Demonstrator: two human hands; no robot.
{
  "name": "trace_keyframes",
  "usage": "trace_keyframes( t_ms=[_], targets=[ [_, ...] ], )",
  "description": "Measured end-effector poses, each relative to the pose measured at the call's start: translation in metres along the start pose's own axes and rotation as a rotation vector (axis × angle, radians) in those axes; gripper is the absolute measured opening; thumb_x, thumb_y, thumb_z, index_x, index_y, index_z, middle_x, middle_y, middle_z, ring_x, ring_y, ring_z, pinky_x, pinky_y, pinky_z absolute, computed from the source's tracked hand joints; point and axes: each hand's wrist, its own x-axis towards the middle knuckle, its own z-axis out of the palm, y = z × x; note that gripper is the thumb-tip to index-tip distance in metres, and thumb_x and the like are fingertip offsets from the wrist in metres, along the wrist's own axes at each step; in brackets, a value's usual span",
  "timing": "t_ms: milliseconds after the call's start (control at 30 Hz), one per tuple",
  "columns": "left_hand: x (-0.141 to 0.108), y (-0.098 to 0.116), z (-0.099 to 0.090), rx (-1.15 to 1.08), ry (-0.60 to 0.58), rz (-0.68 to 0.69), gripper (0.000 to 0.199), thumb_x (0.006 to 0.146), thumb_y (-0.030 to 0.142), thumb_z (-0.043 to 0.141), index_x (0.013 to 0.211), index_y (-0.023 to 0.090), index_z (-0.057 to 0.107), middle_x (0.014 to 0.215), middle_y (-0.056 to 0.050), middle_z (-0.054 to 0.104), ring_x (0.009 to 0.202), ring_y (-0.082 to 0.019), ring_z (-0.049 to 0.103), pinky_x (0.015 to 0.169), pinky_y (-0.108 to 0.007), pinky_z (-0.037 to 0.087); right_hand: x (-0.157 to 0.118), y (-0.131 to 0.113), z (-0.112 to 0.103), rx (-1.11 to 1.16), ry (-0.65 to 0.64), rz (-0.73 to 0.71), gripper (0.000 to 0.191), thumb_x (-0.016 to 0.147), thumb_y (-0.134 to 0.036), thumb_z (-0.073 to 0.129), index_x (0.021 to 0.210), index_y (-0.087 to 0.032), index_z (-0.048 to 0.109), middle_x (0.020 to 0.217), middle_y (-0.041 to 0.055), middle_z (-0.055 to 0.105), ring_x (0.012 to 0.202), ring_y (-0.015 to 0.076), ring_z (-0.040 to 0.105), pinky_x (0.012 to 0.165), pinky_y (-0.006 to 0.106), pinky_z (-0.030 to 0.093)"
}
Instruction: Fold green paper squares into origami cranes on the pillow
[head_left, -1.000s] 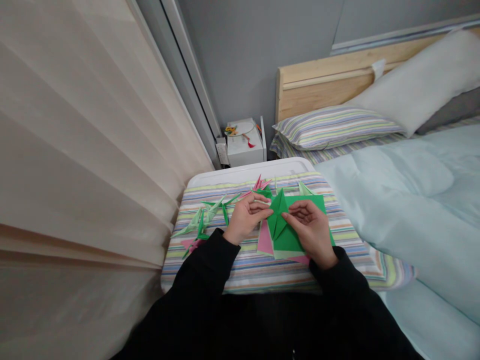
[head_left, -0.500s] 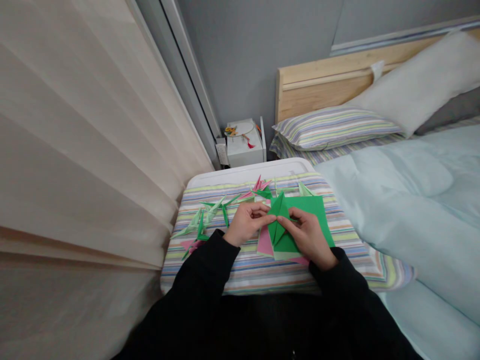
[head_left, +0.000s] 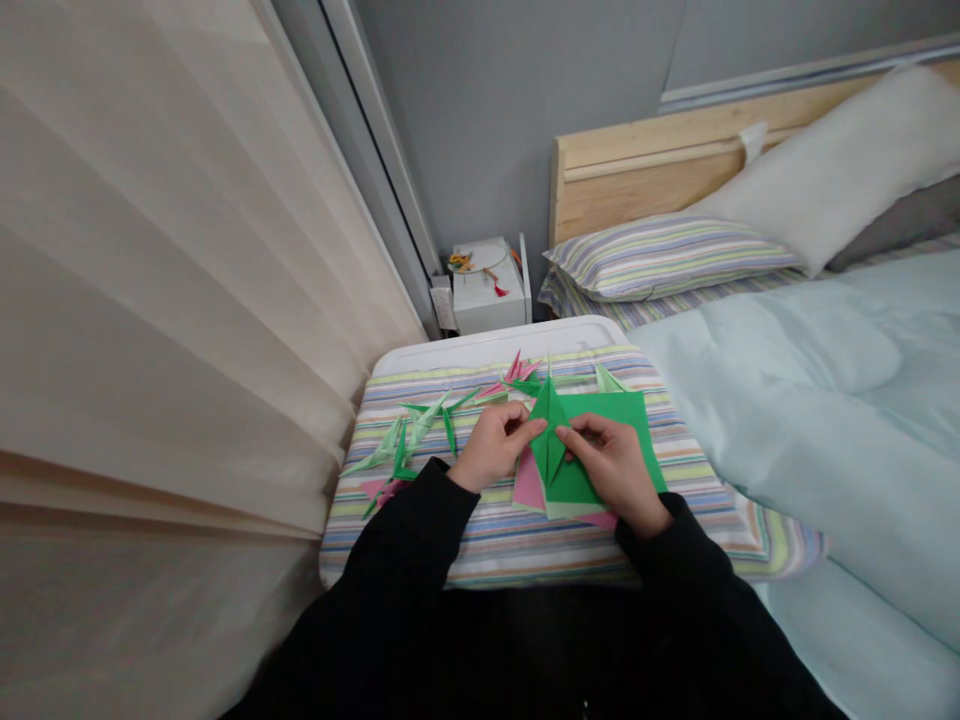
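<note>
The left hand [head_left: 491,447] and right hand [head_left: 613,468] each pinch 1 side of the folded green paper [head_left: 550,432] over the stack of square sheets [head_left: 579,488] on the striped cloth [head_left: 499,552]. A faint mark [head_left: 583,344] on the white tabletop [head_left: 465,352] is unreadable.

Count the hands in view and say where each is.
2: the left hand pinches the left side of the folded green paper; the right hand holds its right side, over the flat green sheet. Some fingertips are hidden; no other hand shows.
</note>
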Motion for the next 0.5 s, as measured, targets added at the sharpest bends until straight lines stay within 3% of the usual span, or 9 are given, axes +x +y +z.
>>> trace_keyframes(
  t_ms=[233, 500],
  targets=[
    [0.0008, 0.0007, -0.0019, -0.047, 0.068, -0.048, 0.055, 0.07, 0.062, 0.081, 0.056, 0.019, 0.051, 0.053, 0.005, 0.041, 0.055, -0.01, 0.033, 0.056, -0.028, 0.026, -0.0001, 0.0014, -0.0033, 0.057, 0.058, -0.009, 0.043, 0.072, -0.057, 0.085, 0.064, -0.02, 0.067, 0.054, 0.0015, 0.064, 0.052, 0.0163, 0.058, 0.055, 0.03, 0.047],
    [0.0014, 0.004, -0.0034, -0.069, 0.029, -0.008, 0.051, 0.075, 0.061, 0.078, 0.062, 0.016, 0.058, 0.059, 0.003, 0.05, 0.06, -0.012, 0.041, 0.061, -0.027, 0.035, 0.0013, 0.0059, -0.0048, 0.066, 0.053, -0.043, 0.039, 0.077, -0.055, 0.081, 0.065, -0.02, 0.068, 0.056, 0.0015, 0.065, 0.053, 0.0161, 0.059, 0.057, 0.03, 0.048]
  ],
)
